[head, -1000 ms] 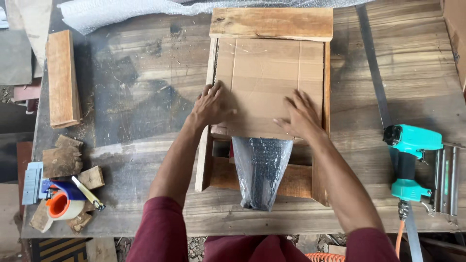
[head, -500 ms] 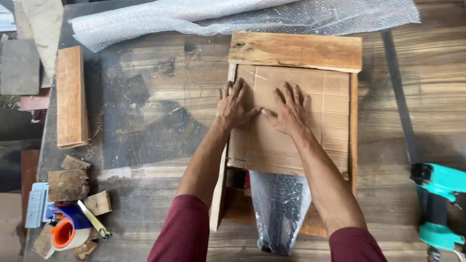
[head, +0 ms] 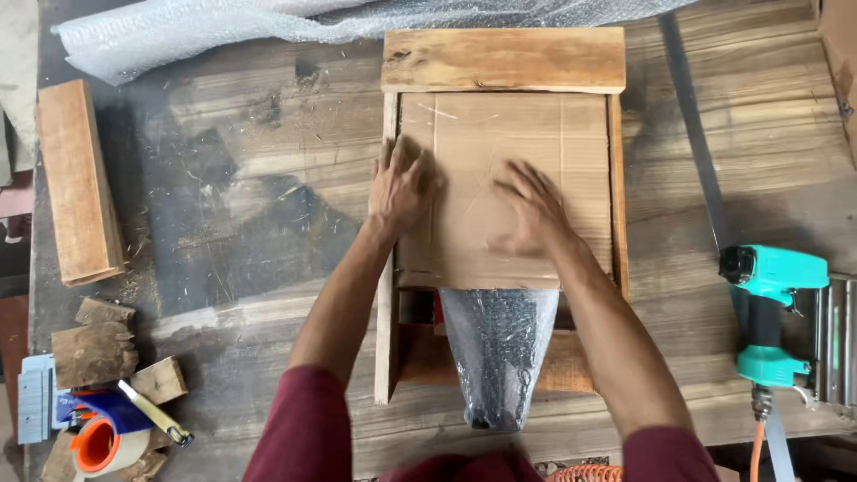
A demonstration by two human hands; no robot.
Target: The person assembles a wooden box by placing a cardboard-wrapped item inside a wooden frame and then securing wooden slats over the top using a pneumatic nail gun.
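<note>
Left of the wooden frame we list a wood block and tape roll. Inside the frame: cardboard sheet, our left hand and right hand flat, fingers spread, upon it. Bubble-wrapped item juts below. Right of frame: teal nail gun.

Brown cardboard sheet lies flat inside shallow wooden frame.

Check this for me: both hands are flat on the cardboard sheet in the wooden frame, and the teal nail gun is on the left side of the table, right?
Not quite. The nail gun lies on the right side of the table, as the head view shows. Both hands, left and right, do rest on the cardboard in the frame.
</note>
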